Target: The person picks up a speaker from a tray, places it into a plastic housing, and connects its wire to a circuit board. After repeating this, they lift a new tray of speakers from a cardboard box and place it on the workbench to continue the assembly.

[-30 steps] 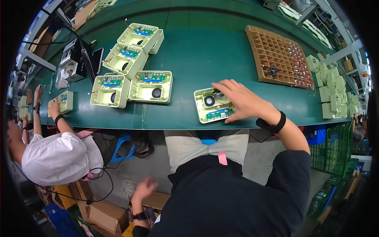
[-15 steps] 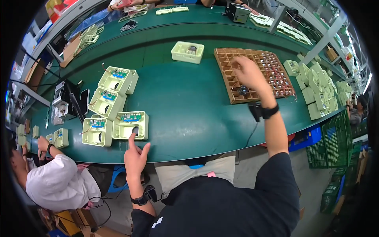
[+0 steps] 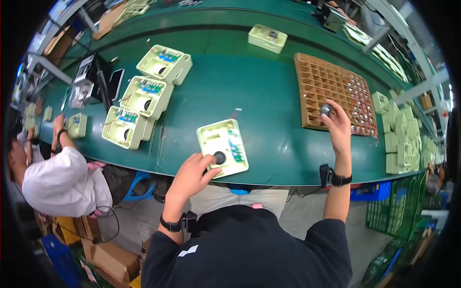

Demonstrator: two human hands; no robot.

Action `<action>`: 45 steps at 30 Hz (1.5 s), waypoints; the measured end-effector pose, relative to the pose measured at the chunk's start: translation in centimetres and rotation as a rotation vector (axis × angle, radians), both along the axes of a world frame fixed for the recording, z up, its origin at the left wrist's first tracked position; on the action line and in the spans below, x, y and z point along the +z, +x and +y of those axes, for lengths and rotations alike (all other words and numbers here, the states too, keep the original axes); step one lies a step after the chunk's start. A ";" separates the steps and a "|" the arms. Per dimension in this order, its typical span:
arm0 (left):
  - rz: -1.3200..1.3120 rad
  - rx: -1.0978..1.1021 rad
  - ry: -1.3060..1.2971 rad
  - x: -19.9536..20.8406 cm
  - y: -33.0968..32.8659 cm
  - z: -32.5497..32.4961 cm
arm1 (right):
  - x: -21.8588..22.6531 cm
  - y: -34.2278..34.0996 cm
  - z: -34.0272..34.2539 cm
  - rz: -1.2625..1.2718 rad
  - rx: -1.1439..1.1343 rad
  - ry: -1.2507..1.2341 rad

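Note:
A pale green plastic housing [image 3: 213,136] sits turned at an angle in front of me. It carries a green circuit board [image 3: 235,146] along its right side, and a black round opening or disc [image 3: 219,157] shows near its lower edge. My left hand [image 3: 190,175] grips the lower left of the housing, fingers and thumb closed at its edge beside the black round. At the near part of the brown cardboard divider tray [image 3: 307,98], my right hand [image 3: 339,126] pinches a small round dark part [image 3: 326,110] with a metallic look between thumb and fingers.
Several similar housings with boards [image 3: 145,96] stand in a row at left, near a black device [image 3: 89,79] and a phone [image 3: 115,84]. Another housing [image 3: 267,39] lies at the back. Housings [image 3: 398,139] pile up at right. A person in white [image 3: 67,173] works at far left.
The nearest housing has come right and turned in front of me, with my left hand now on it. My right hand has moved nearer and taken hold of the round part. The view has shifted.

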State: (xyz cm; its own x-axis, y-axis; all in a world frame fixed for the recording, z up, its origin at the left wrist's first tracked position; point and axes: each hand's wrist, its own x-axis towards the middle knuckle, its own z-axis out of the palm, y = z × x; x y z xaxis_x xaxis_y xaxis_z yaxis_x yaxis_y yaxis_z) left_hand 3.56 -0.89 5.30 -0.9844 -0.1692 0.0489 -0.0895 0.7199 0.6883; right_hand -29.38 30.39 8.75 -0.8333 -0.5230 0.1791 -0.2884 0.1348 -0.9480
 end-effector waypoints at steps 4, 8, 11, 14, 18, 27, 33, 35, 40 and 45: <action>0.098 0.003 0.029 -0.1 -2.4 0.1 | 1.0 5.8 -3.4 -0.523 0.197 -0.495; 0.389 0.111 -0.059 2.0 -4.7 0.5 | -0.7 10.0 -6.4 -0.905 0.439 -0.662; 0.317 0.065 0.101 3.9 -4.9 1.2 | -0.6 13.0 -8.5 -0.671 0.481 -0.358; 0.209 0.110 0.064 3.6 -4.1 1.8 | -0.7 14.1 -9.4 -0.496 0.459 -0.242; 0.074 0.148 -0.168 0.9 -4.2 0.4 | -0.8 14.1 -9.3 -0.441 0.386 -0.233; 0.390 -0.211 0.105 4.7 -6.4 0.7 | -1.3 16.0 -10.5 -0.566 0.424 -0.553; 0.278 -0.183 0.378 3.9 -4.7 1.7 | 0.5 16.8 -10.6 -0.224 0.310 -0.293; 0.313 -0.202 0.366 3.3 -5.1 1.5 | 1.5 15.6 -10.6 0.326 0.302 -0.005; 0.285 -0.195 0.426 2.8 -5.5 1.0 | 2.1 14.9 -10.9 0.400 0.348 0.089; 0.399 -0.179 0.197 0.9 -5.7 0.6 | 1.3 13.2 -12.2 0.532 0.355 0.118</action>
State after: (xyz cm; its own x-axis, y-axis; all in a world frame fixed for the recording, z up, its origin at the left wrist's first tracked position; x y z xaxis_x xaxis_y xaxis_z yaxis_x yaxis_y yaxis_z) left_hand -2.10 -0.31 6.23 -0.9097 -0.0426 0.4132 0.3232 0.5524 0.7684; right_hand -16.16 18.20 10.05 -0.4193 -0.7918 0.4442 -0.7608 0.0396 -0.6478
